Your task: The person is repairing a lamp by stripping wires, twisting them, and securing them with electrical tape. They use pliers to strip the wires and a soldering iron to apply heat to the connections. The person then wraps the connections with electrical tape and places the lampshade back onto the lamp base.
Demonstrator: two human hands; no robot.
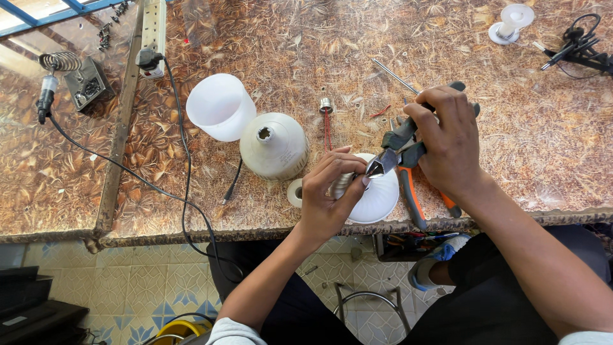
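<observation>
Clamped in the right hand (447,137), a pair of grey-handled pliers (394,148) points its nose leftward at the neck of a white ribbed bulb housing (377,195), which the left hand (329,191) pinches between thumb and curled fingers at the near edge of the table (511,128). Both forearms rise from the bottom of the view, the left bent in from below, the right coming in from the lower right with its wrist cocked over the tool. Beside the right hand lies a second, orange-handled pair of pliers (415,201), partly under it. Two more bulb parts stand to the left: one translucent white dome (220,105) and one cream housing (273,145), touching each other. One small tape roll (294,192) sits by the left wrist.
</observation>
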